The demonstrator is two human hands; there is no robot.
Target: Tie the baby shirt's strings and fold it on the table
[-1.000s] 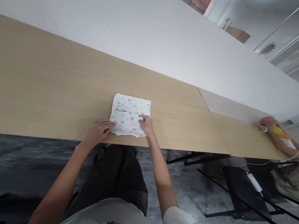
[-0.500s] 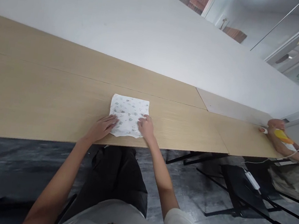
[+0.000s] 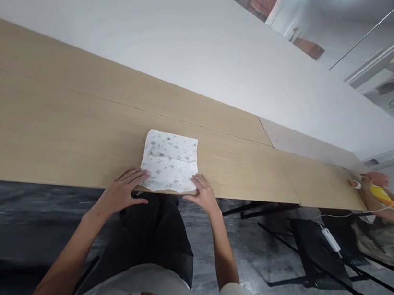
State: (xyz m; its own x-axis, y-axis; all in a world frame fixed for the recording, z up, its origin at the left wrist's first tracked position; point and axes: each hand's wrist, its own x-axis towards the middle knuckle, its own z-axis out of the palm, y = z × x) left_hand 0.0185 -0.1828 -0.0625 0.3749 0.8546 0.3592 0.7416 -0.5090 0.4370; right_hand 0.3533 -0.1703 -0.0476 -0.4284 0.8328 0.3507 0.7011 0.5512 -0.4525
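Left hand (image 3: 121, 193) and right hand (image 3: 206, 193), both bare, are open at the near corners of a white, rectangular cloth (image 3: 170, 156) with a tiny greyish-green print; fingertips rest on the fabric, thumbs held apart, neither one closed around it. And what a surface beneath: a long worktop (image 3: 57, 134) in pale wood grain, faintly glossy, with thin straight seams, running along a smooth white partition (image 3: 143, 29).

Now, what can't we see? Fingers cover those corners, so the cloth's edge there is hidden, and I can't count its layers. Over to the right, another person's arms (image 3: 389, 214) are cut off by the edge of view, near something yellow (image 3: 384, 196) too small to make out.

Back to the cloth! It lies flat at the worktop's near edge, right in front of the person, soft and thin-looking, a crease running across its middle, far edge fairly straight, near edge gently wavy.
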